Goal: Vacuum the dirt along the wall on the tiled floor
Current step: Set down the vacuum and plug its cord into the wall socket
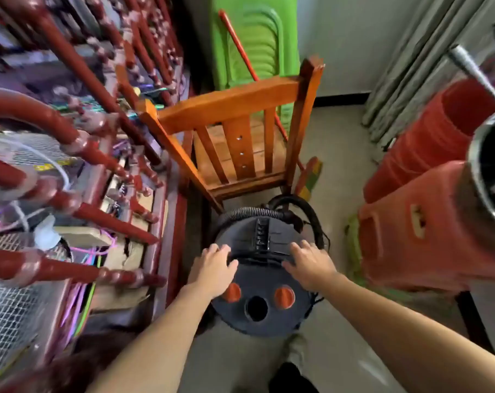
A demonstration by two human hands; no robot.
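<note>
The task was judged to be at its very start. The vacuum cleaner (257, 276), a round black canister, was seen from above, standing on the tiled floor (337, 171) just in front of a wooden chair (229, 106). The left grip (215, 265) was laid on the left side of the canister's lid, its fingers apart and lying flat, clamped on nothing. The right grip (308, 265) was laid likewise on the right side of the lid, fingers spread and nothing held. Between them, the lid's carrying handle was left untaken.

The ribbed hose (249, 214) was seen coiled round the far edge of the canister, and no nozzle or wand was held. A round opening (256, 308) in the near part of the lid, flanked by two red knobs (284, 296), was seen with nothing plugged into it. It could not be told whether the machine was switched on.

No cleaned strip could be made out, and the dirt itself was too small to be discerned. The wall (354, 38) was well apart from the canister, beyond the chair, stacked green chairs (252, 38) and red stools (410, 222). It was therefore judged that everything remained: the hose to be freed and fitted, the canister to be brought nearer, and the floor along the wall to be vacuumed.
</note>
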